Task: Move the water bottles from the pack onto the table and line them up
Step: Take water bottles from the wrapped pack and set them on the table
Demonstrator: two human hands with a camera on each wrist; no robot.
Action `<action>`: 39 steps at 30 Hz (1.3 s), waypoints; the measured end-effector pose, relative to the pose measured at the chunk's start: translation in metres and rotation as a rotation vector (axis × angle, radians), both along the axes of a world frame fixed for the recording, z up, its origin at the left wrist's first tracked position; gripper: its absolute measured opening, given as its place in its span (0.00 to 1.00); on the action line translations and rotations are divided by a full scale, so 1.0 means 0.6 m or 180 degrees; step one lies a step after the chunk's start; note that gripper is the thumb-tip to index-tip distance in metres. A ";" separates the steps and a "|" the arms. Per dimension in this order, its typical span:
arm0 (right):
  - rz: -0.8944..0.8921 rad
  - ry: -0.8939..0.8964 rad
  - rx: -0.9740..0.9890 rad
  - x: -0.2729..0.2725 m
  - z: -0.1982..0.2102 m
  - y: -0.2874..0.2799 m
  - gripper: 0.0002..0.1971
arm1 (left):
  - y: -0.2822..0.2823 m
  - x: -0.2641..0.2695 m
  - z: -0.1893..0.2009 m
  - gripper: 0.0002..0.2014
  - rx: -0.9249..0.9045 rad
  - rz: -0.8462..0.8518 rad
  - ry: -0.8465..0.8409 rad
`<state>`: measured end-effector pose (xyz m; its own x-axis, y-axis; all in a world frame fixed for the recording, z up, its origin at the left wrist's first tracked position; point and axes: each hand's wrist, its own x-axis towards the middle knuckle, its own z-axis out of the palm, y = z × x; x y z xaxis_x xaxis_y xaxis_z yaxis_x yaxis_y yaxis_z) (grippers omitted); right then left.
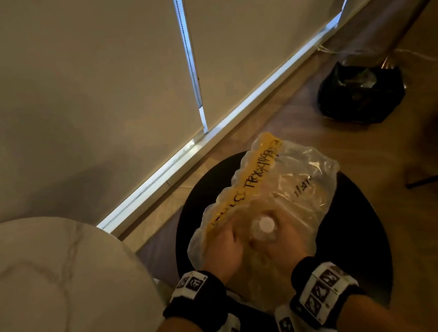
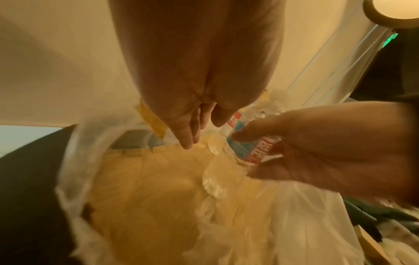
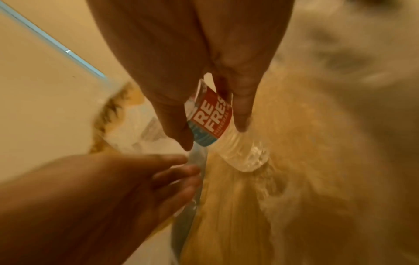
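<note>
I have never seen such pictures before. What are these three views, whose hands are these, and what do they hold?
No machine here: a person works with bare hands, wearing a camera on the head and one on each wrist. The head view looks down; each wrist view looks along its own hand. On a round black surface lies a clear plastic bag with a yellow strip. The right hand grips a water bottle with a white cap. The left hand touches the bag's edge.

Label (image 3: 209, 120) on bottle (image 3: 242, 154), centre of right wrist view: white "RE FRES", smaller "MINERAL", on red. Yellow tape (image 1: 244, 187) on plastic bag (image 1: 312, 169), head view centre: black handwriting, "TRX" legible, rest unclear
</note>
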<state>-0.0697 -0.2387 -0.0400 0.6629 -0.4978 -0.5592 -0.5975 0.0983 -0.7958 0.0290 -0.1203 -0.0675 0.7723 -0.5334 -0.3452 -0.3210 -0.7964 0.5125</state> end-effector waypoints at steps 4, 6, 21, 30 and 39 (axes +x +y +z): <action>0.0714 0.0201 -0.0304 -0.064 0.059 0.008 0.28 | -0.084 0.038 0.038 0.16 0.0119 -0.0272 0.0436; 0.0773 0.0247 -0.0181 -0.083 0.076 -0.005 0.29 | -0.123 0.048 0.054 0.20 0.0097 0.0075 0.0829; 0.0761 0.0123 -0.0885 -0.148 0.086 -0.064 0.28 | -0.073 -0.016 0.051 0.29 0.0415 -0.1231 -0.0194; 0.1440 0.0091 -0.1340 -0.187 0.182 0.063 0.29 | 0.189 -0.170 0.145 0.33 -0.1193 0.0009 0.1154; 0.2266 -0.0411 -0.0871 -0.298 0.203 0.433 0.27 | 0.608 -0.426 0.195 0.30 -0.1448 0.1631 0.0545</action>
